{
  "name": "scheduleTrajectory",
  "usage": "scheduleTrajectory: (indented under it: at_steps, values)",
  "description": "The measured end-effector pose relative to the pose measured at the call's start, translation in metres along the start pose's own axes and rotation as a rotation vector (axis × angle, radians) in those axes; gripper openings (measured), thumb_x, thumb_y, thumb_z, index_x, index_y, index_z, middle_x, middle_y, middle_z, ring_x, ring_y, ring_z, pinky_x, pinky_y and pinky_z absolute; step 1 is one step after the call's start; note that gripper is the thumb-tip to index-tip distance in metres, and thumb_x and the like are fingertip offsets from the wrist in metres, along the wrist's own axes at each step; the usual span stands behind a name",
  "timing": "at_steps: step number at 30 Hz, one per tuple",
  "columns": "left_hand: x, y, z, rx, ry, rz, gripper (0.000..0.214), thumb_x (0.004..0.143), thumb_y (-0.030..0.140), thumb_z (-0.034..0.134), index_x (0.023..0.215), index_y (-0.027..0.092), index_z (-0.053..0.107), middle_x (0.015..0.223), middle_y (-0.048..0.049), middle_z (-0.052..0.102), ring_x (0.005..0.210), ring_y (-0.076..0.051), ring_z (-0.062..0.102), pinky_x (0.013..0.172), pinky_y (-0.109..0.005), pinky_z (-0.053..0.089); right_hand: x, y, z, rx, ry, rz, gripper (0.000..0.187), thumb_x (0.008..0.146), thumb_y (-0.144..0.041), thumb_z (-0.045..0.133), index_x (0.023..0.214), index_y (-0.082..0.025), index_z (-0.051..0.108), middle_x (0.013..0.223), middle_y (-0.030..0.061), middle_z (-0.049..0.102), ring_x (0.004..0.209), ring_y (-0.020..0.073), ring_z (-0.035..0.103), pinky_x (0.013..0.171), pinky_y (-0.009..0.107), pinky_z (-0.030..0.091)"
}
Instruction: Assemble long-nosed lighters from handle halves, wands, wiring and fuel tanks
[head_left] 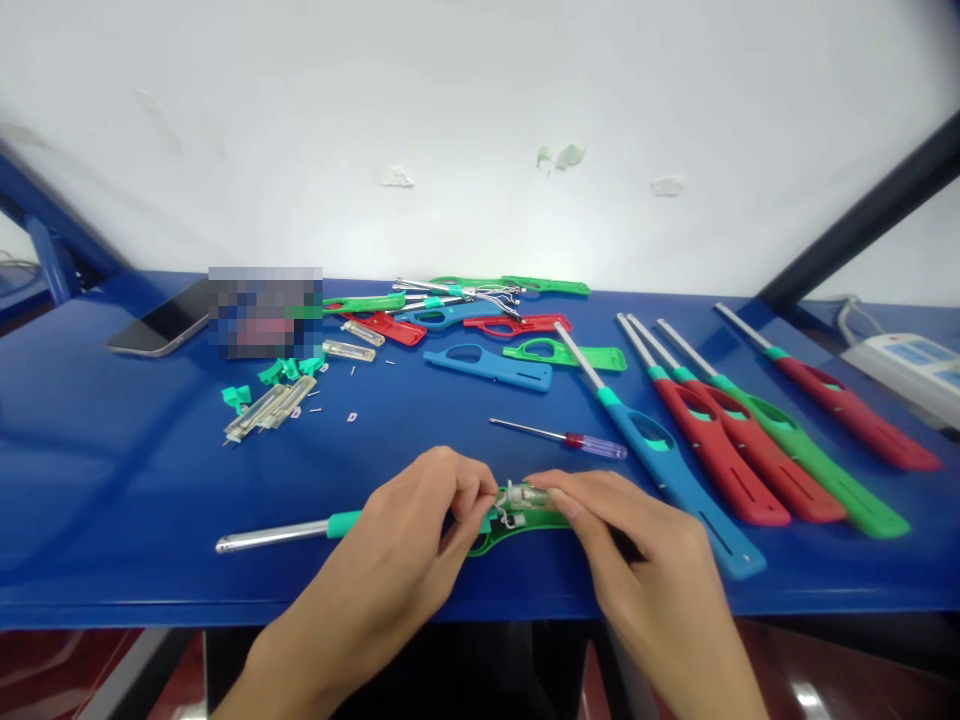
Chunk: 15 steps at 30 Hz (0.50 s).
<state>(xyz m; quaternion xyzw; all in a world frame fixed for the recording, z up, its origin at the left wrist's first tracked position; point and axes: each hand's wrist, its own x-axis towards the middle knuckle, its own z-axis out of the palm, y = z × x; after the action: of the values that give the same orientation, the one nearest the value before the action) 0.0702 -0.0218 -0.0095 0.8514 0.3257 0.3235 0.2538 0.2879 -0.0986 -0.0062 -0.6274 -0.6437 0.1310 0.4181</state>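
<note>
Near the front edge of the blue table lies an opened green gas lighter, its metal tube pointing left. My left hand is closed over its middle, thumb and index finger pinched at a white wire by the inner parts; whatever sits in the pinch is hidden. With thumb and fingers my right hand grips a clear fuel tank at the green half-shell. Just beyond the hands rests a screwdriver with a purple and red handle.
Assembled lighters in blue, red and green lie at the right. Loose half-shells and metal tubes are at the back. Clear tanks, green pieces and a phone lie left. A white power strip is far right.
</note>
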Motion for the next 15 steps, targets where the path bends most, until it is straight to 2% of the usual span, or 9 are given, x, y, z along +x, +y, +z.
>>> scheduleTrajectory:
  at_steps: [4,15]
  values:
    - [-0.0018,-0.0017,0.0005,-0.025,-0.012,-0.028,0.032,0.113,0.017,0.057,0.094,0.028,0.034,0.111,0.0045,0.075,0.094,-0.011,0.072,0.073,-0.026,0.049,0.0005,0.0005,-0.0001,-0.009,-0.013,-0.011,0.028,0.111,-0.023,0.058,0.114,-0.034,0.084,0.113,-0.0054,0.087,0.105,0.0163,0.083,0.092,0.024,0.067]
    - [-0.0007,-0.0021,0.0003,-0.035,-0.016,-0.013,0.032,0.114,0.019,0.056,0.093,0.027,0.034,0.108,0.0069,0.074,0.092,-0.009,0.072,0.073,-0.025,0.049,-0.0015,0.0018,-0.0021,-0.021,-0.019,-0.035,0.029,0.111,-0.022,0.058,0.115,-0.035,0.083,0.113,-0.0073,0.087,0.105,0.0140,0.083,0.093,0.022,0.065]
